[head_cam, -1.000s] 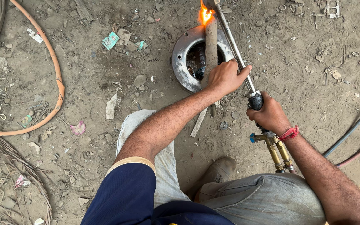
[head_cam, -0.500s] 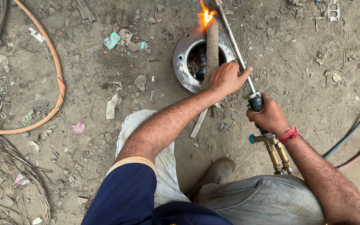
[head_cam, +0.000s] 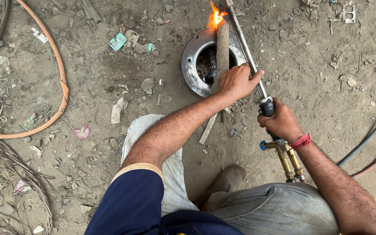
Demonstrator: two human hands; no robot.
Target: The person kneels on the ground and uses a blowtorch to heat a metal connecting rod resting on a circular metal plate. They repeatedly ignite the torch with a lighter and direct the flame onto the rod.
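Torch (head_cam: 246, 50): right hand (head_cam: 281, 123) grips handle, left hand (head_cam: 236, 81) wraps tube; flame (head_cam: 216, 16) unmoved at 12 o'clock over ring (head_cam: 192, 65); heating continues.

Bare dirt ground (head_cam: 310, 87), littered (paper scraps, stones); metal ring (head_cam: 192, 61) lying far centre, orange hose (head_cam: 62, 87) curving left, grey hose (head_cam: 370, 135) right.

The left hand (head_cam: 236, 82) grips the torch tube (head_cam: 245, 48) and touches a rusty rod (head_cam: 222, 43) lying across a metal ring (head_cam: 189, 65) on the dirt. A flame (head_cam: 216, 17) burns at the rod's far end. The right hand (head_cam: 281, 122) holds the torch handle (head_cam: 267, 106) above 2 brass valves (head_cam: 286, 159). An orange hose (head_cam: 59, 74) curves at left.
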